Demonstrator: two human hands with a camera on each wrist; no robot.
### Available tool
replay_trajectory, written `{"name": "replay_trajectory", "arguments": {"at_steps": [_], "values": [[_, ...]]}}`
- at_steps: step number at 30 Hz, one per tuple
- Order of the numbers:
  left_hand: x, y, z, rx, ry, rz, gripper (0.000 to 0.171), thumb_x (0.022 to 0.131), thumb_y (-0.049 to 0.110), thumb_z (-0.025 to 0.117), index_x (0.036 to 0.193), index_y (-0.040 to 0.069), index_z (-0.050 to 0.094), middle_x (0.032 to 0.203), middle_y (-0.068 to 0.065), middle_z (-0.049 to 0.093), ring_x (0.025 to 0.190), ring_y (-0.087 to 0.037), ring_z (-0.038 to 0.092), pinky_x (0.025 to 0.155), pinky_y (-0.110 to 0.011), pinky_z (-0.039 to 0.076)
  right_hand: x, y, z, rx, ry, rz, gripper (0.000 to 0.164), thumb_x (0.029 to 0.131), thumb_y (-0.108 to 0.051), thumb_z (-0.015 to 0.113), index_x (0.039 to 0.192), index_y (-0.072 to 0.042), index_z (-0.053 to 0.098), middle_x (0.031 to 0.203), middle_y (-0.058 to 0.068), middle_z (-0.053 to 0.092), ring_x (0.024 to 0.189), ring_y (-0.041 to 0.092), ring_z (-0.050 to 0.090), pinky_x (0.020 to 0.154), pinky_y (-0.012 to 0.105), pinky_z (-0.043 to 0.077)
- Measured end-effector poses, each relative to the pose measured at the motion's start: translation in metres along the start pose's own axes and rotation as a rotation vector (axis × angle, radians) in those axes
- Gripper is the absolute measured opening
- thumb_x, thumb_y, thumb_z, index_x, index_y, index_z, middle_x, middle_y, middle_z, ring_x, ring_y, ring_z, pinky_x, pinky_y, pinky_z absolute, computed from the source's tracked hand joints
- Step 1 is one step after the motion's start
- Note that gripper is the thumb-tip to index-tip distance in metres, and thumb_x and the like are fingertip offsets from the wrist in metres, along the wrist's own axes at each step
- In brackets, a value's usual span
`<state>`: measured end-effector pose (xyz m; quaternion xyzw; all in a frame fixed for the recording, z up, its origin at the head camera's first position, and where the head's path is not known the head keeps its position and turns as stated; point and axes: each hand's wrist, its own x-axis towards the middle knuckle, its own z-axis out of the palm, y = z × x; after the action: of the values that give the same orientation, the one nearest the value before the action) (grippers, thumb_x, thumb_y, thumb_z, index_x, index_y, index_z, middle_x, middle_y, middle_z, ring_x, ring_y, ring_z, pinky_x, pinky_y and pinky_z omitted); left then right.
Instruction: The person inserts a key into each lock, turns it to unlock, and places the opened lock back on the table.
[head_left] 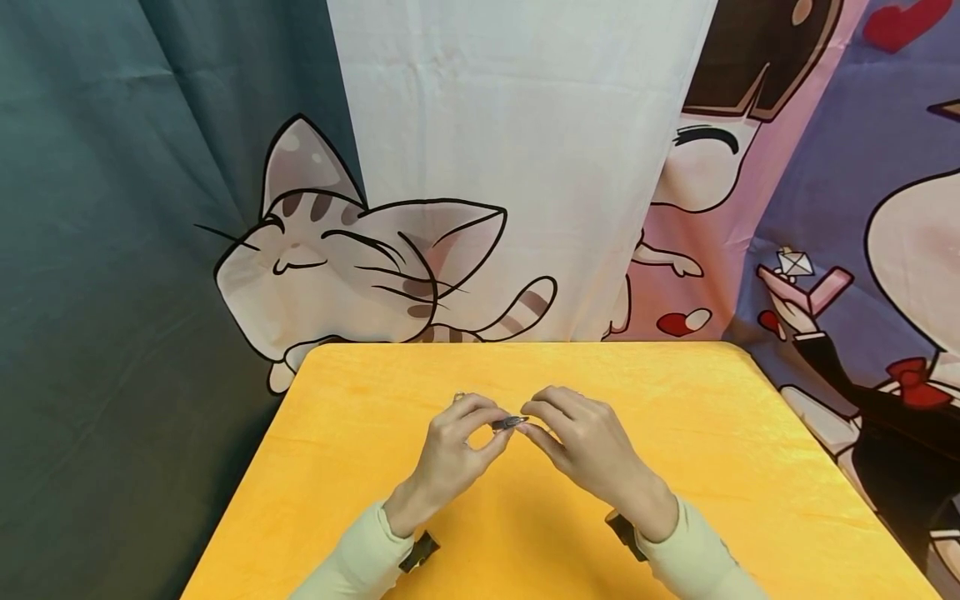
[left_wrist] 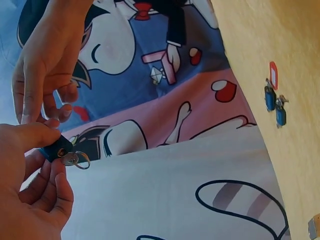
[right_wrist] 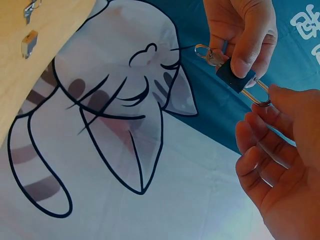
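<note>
Above the table my left hand [head_left: 456, 446] pinches a small padlock with a dark blue body [right_wrist: 235, 76] between thumb and fingers. A key [right_wrist: 215, 57] with a wire ring [left_wrist: 82, 160] stands in the lock's end. My right hand [head_left: 588, 442] holds the far end of the metal shackle [right_wrist: 261, 94] between thumb and index finger; its other fingers are bent beneath. Whether the shackle is unlatched I cannot tell. In the head view the padlock [head_left: 510, 422] shows only as a small dark shape between the fingertips.
On the yellow table [head_left: 360, 375], seen in the left wrist view, lie two blue padlocks [left_wrist: 270, 97] with keys and a red-edged piece [left_wrist: 273, 75]. A brass-coloured padlock [right_wrist: 30, 44] and a key [right_wrist: 31, 12] show in the right wrist view. Printed cloth [head_left: 517, 150] hangs behind.
</note>
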<state>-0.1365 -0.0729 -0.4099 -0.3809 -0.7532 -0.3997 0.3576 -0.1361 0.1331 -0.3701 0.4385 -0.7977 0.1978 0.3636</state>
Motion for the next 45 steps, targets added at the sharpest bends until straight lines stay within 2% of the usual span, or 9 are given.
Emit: {"name": "replay_trajectory", "arguments": {"at_steps": [3, 8, 13, 17, 22, 27, 31, 40, 45], "values": [[-0.001, 0.000, -0.001, 0.048, -0.002, 0.030, 0.011, 0.082, 0.006, 0.078, 0.092, 0.009, 0.073, 0.091, 0.000, 0.064, 0.075, -0.008, 0.060, 0.069, -0.014, 0.047, -0.001, 0.000, 0.002, -0.002, 0.005, -0.017, 0.012, 0.088, -0.023, 0.073, 0.092, -0.012, 0.070, 0.088, -0.003, 0.066, 0.069, 0.009, 0.062, 0.057, 0.019, 0.050], [-0.001, 0.001, -0.001, 0.122, 0.000, 0.088, 0.012, 0.080, 0.006, 0.080, 0.090, 0.008, 0.073, 0.090, -0.001, 0.063, 0.074, -0.009, 0.060, 0.068, -0.015, 0.048, -0.003, 0.000, 0.004, 0.002, 0.036, -0.023, 0.015, 0.096, -0.025, 0.065, 0.088, -0.012, 0.069, 0.084, -0.004, 0.065, 0.066, 0.008, 0.058, 0.055, 0.017, 0.045], [-0.001, 0.001, -0.001, 0.220, -0.005, 0.130, 0.015, 0.077, 0.008, 0.081, 0.089, 0.009, 0.073, 0.089, 0.000, 0.064, 0.072, -0.010, 0.059, 0.068, -0.021, 0.050, -0.004, 0.000, 0.006, 0.001, 0.050, 0.006, 0.021, 0.099, -0.026, 0.060, 0.086, -0.012, 0.068, 0.080, -0.004, 0.064, 0.063, 0.007, 0.057, 0.053, 0.017, 0.044], [-0.001, 0.001, -0.002, 0.293, -0.012, 0.186, 0.012, 0.080, 0.009, 0.079, 0.090, 0.009, 0.073, 0.088, -0.001, 0.064, 0.073, -0.010, 0.059, 0.067, -0.025, 0.050, -0.006, 0.000, 0.009, 0.055, 0.048, 0.052, 0.015, 0.097, -0.021, 0.063, 0.086, -0.012, 0.067, 0.078, -0.004, 0.064, 0.062, 0.006, 0.059, 0.054, 0.016, 0.046], [-0.002, -0.001, -0.002, 0.355, -0.009, 0.272, 0.004, 0.089, 0.011, 0.071, 0.090, 0.008, 0.073, 0.089, -0.001, 0.064, 0.077, -0.012, 0.060, 0.069, -0.022, 0.052, -0.011, 0.000, 0.012, 0.198, 0.022, 0.178, 0.007, 0.091, -0.009, 0.068, 0.086, -0.013, 0.068, 0.074, -0.006, 0.062, 0.063, 0.001, 0.054, 0.056, 0.010, 0.044], [-0.002, -0.003, -0.001, 0.383, 0.011, 0.344, 0.012, 0.094, 0.011, 0.062, 0.091, 0.008, 0.073, 0.090, -0.001, 0.064, 0.079, -0.012, 0.061, 0.070, -0.020, 0.053, -0.017, -0.001, 0.016, 0.263, 0.008, 0.311, 0.014, 0.089, -0.004, 0.068, 0.083, -0.017, 0.067, 0.069, -0.012, 0.058, 0.057, -0.001, 0.041, 0.051, 0.012, 0.035], [-0.002, -0.003, -0.001, 0.420, 0.025, 0.392, 0.015, 0.096, 0.009, 0.059, 0.092, 0.008, 0.073, 0.089, -0.002, 0.064, 0.078, -0.014, 0.061, 0.069, -0.021, 0.053, -0.019, -0.001, 0.017, 0.315, -0.015, 0.416, 0.017, 0.091, -0.004, 0.065, 0.080, -0.017, 0.068, 0.067, -0.014, 0.056, 0.054, 0.000, 0.037, 0.050, 0.015, 0.034], [-0.002, -0.003, 0.000, 0.487, 0.060, 0.464, 0.016, 0.096, 0.011, 0.060, 0.091, 0.009, 0.075, 0.088, -0.002, 0.067, 0.077, -0.014, 0.063, 0.070, -0.023, 0.054, -0.018, -0.004, 0.013, 0.535, -0.172, 0.704, 0.029, 0.099, -0.014, 0.057, 0.071, -0.021, 0.064, 0.058, -0.009, 0.055, 0.047, 0.005, 0.042, 0.045, 0.021, 0.037], [-0.004, -0.004, 0.001, 0.490, 0.064, 0.468, 0.016, 0.097, 0.012, 0.060, 0.092, 0.009, 0.074, 0.089, -0.002, 0.067, 0.078, -0.015, 0.063, 0.071, -0.023, 0.055, -0.020, -0.003, 0.014, 0.592, -0.231, 0.797, 0.036, 0.099, -0.014, 0.054, 0.063, -0.017, 0.056, 0.061, -0.007, 0.058, 0.069, 0.009, 0.062, 0.062, 0.023, 0.045]]}}
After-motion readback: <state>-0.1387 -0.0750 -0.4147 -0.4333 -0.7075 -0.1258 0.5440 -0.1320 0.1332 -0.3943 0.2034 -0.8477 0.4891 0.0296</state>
